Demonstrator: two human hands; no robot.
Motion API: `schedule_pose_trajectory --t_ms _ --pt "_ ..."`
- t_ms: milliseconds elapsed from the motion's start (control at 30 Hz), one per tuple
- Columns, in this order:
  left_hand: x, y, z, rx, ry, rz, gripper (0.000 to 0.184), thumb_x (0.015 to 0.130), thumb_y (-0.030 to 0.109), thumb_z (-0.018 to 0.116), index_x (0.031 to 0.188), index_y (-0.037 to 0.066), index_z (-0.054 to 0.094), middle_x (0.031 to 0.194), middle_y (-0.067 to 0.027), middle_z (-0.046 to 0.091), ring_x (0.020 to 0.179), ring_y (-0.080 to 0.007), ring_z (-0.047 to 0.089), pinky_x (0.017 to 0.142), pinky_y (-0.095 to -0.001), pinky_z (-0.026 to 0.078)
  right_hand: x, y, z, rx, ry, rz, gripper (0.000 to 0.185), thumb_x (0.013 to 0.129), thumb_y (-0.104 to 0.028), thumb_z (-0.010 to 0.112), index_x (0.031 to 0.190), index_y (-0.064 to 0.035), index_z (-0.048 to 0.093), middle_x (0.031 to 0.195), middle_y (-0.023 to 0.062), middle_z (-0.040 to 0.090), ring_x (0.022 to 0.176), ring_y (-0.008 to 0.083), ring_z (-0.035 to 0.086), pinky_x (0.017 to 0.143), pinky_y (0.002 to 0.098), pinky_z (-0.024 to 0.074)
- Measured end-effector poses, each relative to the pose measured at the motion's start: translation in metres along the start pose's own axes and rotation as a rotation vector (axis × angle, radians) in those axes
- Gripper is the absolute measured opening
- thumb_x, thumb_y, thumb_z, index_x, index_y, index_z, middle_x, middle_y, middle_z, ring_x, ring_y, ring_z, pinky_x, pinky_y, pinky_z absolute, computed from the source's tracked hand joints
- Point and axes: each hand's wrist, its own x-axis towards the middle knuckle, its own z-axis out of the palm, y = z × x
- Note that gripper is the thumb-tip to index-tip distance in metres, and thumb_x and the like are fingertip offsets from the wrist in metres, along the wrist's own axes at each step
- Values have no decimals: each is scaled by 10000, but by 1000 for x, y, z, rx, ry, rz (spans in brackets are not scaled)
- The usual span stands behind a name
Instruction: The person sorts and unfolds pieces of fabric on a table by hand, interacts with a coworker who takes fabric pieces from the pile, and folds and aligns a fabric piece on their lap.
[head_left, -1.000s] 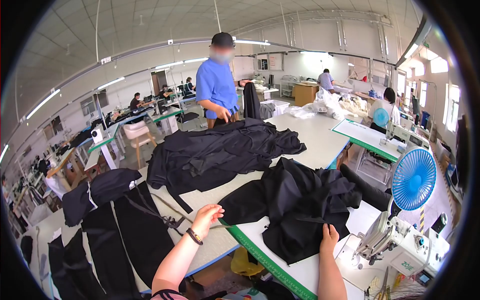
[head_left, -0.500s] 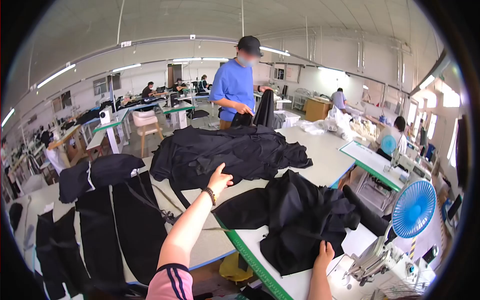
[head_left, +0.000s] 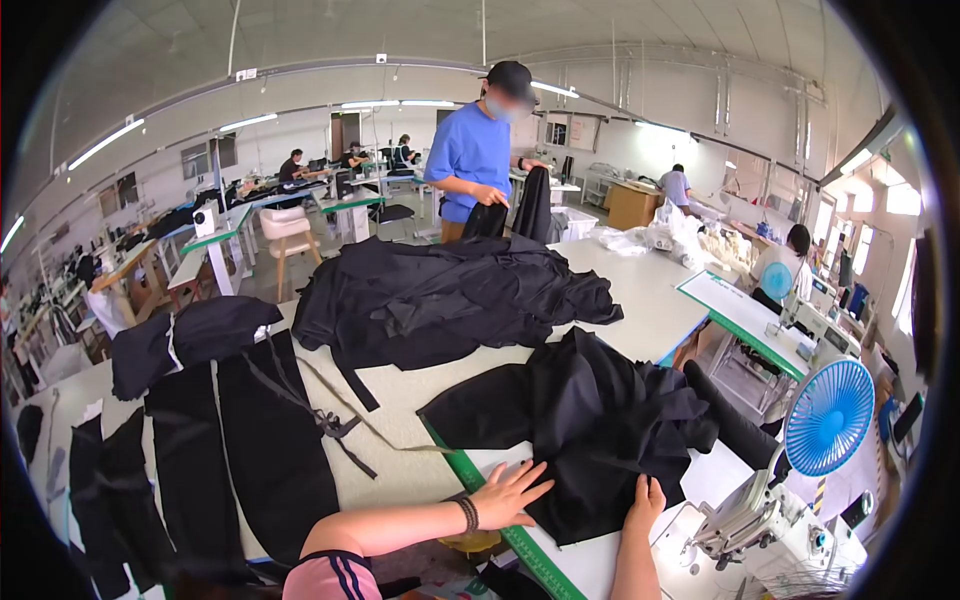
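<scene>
A black garment [head_left: 590,440] lies crumpled over the white sewing table with the green edge [head_left: 545,565]. My right hand [head_left: 645,505] pinches the garment's near edge, thumb on top, beside the sewing machine [head_left: 745,530]. With fingers spread, my left hand [head_left: 508,496] is at the garment's left side, over the green edge; its fingertips reach the cloth, though I cannot tell how firmly they touch. Behind, a large heap of black cloth [head_left: 440,300] covers part of the pale table. Flat black panels [head_left: 270,440] lie at the left.
A blue fan [head_left: 828,418] stands at the right by the machine. A rolled black bundle [head_left: 195,340] and loose drawstrings [head_left: 335,425] lie on the left table. Across it, a person in a blue shirt [head_left: 470,150] handles black cloth. Other people sit at machines farther back.
My left hand has come down and back from the large heap to the near garment's left side, its fingers now spread. The right hand keeps its pinch on the near edge.
</scene>
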Motion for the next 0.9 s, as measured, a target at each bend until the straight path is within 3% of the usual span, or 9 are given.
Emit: schedule_pose_trajectory --t_ms 200,300,333,400,467,500,567,667,900 --pt "-2 -9 17 -31 46 -12 684 848 517 548 1403 172 350 1497 -143 220 1364 -340 253 1012 -621 227 -1 -5 0 -25 3 6 311 897 -129 565 640 -35 416 592 -64 329 571 38 285 496 255 220" --pt "15 -28 -18 57 -89 60 577 840 500 561 1300 161 477 1439 -101 348 1317 -285 343 999 -586 236 -2 -7 0 -53 6 0 294 895 -134 561 655 -12 443 583 -54 343 568 44 298 491 258 235" --pt "30 -56 -8 110 72 57 475 824 451 595 1197 161 551 1342 -56 471 1250 -213 424 972 -547 252 -2 -7 -1 -63 9 -5 293 895 -136 562 656 -11 448 583 -54 346 567 44 300 491 259 236" --pt "50 -78 -70 -152 339 -88 463 819 339 617 1218 123 521 1233 -69 558 1141 -207 522 935 -475 315 -1 -1 -1 -49 16 0 292 894 -139 564 657 -8 455 582 -52 351 567 44 304 491 261 239" --pt "69 -110 -117 -137 341 -335 576 803 347 636 1278 82 443 1192 -135 583 1095 -299 557 868 -464 404 -1 3 -1 -36 11 6 290 893 -141 566 658 -6 462 581 -49 356 567 44 308 491 262 243" --pt "83 -151 -104 -79 522 -370 635 794 360 644 1300 55 413 1212 -153 574 1128 -301 543 877 -469 410 -2 1 0 -27 8 6 290 893 -143 567 659 -5 464 581 -48 359 568 44 310 491 263 245" --pt "90 -182 -119 -114 346 -709 800 794 397 640 1412 68 254 1330 -171 482 1207 -307 490 943 -488 389 -1 -7 1 -40 12 -3 298 892 -137 569 646 -22 446 587 -55 349 572 40 303 494 262 235" --pt "93 -205 -94 -158 296 -881 774 786 397 656 1387 82 283 1316 -164 477 1182 -315 505 947 -573 357 -1 -13 3 -84 28 -10 330 890 -124 573 615 -62 401 598 -75 322 579 30 283 500 257 209" --pt "62 -124 -40 -79 72 -373 620 796 398 644 1322 128 459 1415 -180 369 1325 -313 334 1004 -540 260 1 3 -1 -47 -2 5 320 895 -140 565 633 -28 420 577 -55 327 558 41 285 485 260 218"
